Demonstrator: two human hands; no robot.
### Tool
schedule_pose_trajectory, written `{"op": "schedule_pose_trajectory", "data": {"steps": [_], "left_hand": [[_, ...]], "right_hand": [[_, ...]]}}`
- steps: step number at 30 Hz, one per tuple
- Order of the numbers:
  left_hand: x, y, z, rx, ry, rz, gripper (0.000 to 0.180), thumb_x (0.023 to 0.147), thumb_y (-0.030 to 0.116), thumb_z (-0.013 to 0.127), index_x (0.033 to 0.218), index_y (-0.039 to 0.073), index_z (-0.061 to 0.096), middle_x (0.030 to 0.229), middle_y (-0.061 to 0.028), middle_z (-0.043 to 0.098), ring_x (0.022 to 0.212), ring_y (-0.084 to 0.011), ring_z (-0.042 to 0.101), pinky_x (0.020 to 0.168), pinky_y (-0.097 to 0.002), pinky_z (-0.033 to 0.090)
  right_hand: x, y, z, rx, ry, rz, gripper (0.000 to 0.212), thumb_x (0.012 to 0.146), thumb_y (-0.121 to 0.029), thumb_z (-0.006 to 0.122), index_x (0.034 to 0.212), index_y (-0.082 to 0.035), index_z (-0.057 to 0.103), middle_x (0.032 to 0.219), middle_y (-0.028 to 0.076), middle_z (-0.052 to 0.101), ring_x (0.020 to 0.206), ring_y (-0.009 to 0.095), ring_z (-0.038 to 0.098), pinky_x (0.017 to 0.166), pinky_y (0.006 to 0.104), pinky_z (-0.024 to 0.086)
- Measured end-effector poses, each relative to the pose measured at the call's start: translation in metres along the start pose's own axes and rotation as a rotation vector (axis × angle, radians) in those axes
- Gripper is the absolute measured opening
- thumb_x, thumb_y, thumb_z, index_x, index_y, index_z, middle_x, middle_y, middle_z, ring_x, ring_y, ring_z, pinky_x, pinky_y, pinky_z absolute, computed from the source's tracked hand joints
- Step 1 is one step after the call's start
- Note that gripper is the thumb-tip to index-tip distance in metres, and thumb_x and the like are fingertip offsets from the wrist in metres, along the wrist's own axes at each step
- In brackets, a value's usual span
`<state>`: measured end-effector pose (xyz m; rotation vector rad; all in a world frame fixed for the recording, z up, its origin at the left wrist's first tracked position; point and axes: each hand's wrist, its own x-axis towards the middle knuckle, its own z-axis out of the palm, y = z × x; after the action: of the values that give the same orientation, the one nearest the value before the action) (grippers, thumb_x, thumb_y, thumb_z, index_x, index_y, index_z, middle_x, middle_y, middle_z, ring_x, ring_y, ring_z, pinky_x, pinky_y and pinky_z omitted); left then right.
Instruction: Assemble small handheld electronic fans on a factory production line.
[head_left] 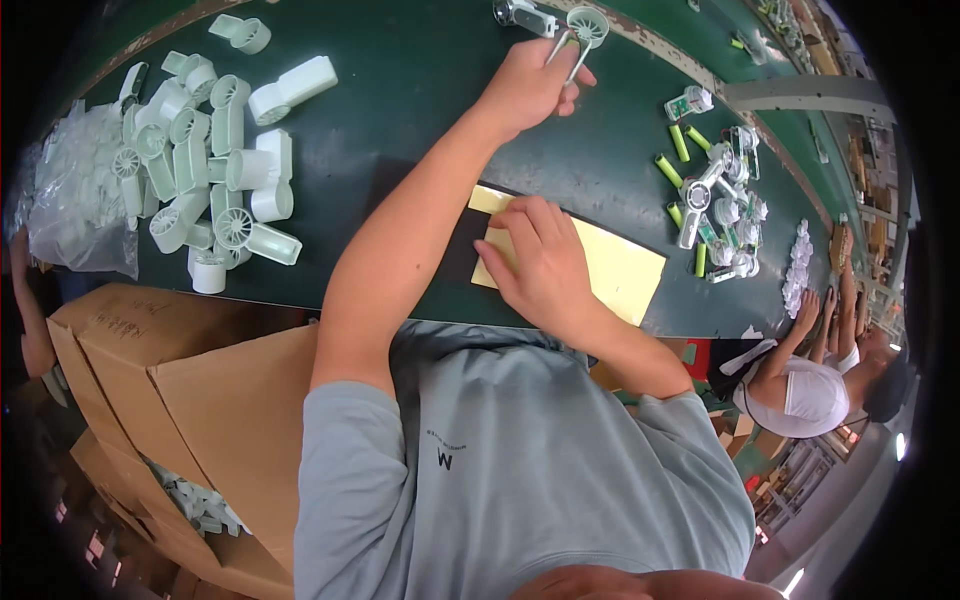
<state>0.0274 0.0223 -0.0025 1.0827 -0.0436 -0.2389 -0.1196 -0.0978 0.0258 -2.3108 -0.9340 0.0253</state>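
At the far edge of the bench, my left hand [535, 85] is closed on a pale green plastic fan housing [587, 27] with a round spoked end. Its open, frame-like handle passes between my fingers. Beside it lies a housing with dark and shiny parts [524, 17]. My right hand [540, 260] rests on a yellow sheet [620, 270], fingers bent and thumb apart from them, with no object visible in its grasp. Under the sheet is a black pad [458, 248], and a smaller yellow strip [488, 199] sits near my fingertips.
Pale green housings [190, 155] are heaped at left beside a clear plastic bag [80, 190]. At right lie fan assemblies [698, 195] with green cylindrical cells [668, 170] and small clear parts [798, 270]. A cardboard box [230, 400] stands below left; another person [810, 395] works at right.
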Motion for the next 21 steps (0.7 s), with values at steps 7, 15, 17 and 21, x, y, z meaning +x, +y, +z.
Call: {"op": "schedule_pose_trajectory", "data": {"steps": [7,15,17,21], "left_hand": [[-0.001,-0.007,0.004,0.103,0.019,0.023,0.036,0.104,0.028,0.051,0.098,-0.006,0.062,0.069,-0.0025,0.052,0.057,-0.0088,0.046,0.053,-0.0260,0.042],[-0.005,-0.001,0.000,0.205,0.047,0.020,0.040,0.104,0.031,0.050,0.095,-0.005,0.064,0.065,-0.0013,0.051,0.054,-0.0091,0.047,0.052,-0.0252,0.041],[-0.004,0.000,0.005,0.269,0.046,0.034,0.040,0.104,0.032,0.051,0.094,-0.005,0.064,0.063,-0.0011,0.050,0.053,-0.0091,0.046,0.051,-0.0253,0.040],[-0.002,0.006,0.007,0.288,-0.046,-0.025,0.036,0.103,0.029,0.051,0.091,-0.003,0.062,0.062,0.0008,0.046,0.052,-0.0072,0.042,0.050,-0.0238,0.036]], "right_hand": [[0.005,-0.013,0.010,-0.113,0.067,0.080,0.025,0.080,-0.011,0.074,0.098,0.000,0.059,0.100,0.014,0.054,0.088,0.032,0.054,0.075,0.0415,0.044],[-0.003,0.021,-0.039,0.407,-0.255,0.027,0.014,0.086,-0.008,0.070,0.089,-0.001,0.060,0.088,0.013,0.057,0.082,0.032,0.058,0.074,0.0402,0.049],[-0.011,0.025,-0.069,0.453,-0.336,0.286,0.014,0.086,-0.009,0.071,0.089,0.000,0.061,0.086,0.013,0.056,0.074,0.030,0.058,0.068,0.0382,0.049],[-0.031,0.024,-0.057,0.001,-0.268,0.213,0.012,0.082,-0.003,0.072,0.090,-0.002,0.064,0.090,0.011,0.060,0.077,0.025,0.064,0.065,0.0357,0.054]]}}
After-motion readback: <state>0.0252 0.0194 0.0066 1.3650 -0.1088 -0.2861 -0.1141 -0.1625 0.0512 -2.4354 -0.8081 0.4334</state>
